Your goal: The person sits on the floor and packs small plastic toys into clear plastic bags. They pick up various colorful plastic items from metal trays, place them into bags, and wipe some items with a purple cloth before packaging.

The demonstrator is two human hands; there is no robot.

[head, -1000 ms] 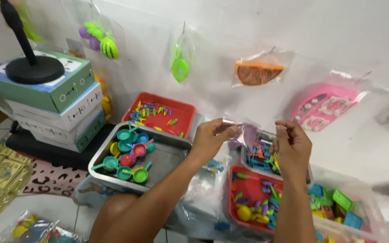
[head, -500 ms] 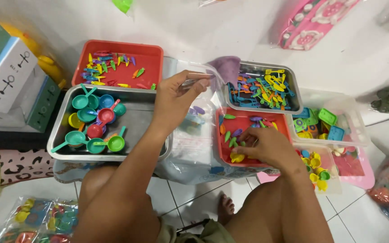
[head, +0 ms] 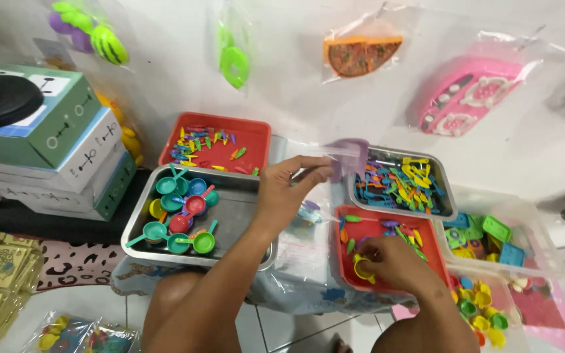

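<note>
My left hand (head: 289, 189) pinches the top edge of a clear plastic bag (head: 308, 229) that hangs open over the low table; a few small coloured pieces lie inside it. My right hand (head: 393, 258) reaches down into a red tray (head: 344, 271) of small toy pieces, fingers curled around a yellow toy piece (head: 363, 268). Behind that tray stands a metal tray of small blue, yellow and orange toy utensils (head: 400, 183).
A metal tray with toy pans (head: 188, 219) sits at the left, with another red tray of small pieces (head: 217, 144) behind it. Stacked boxes (head: 60, 150) stand far left. Clear tubs of toy parts (head: 498, 242) are at the right. Bagged toys hang on the wall (head: 361, 55).
My right hand let go of the bag's edge and dropped into the red tray, where it now closes on a yellow piece. My left hand kept hold of the bag. The camera tilted.
</note>
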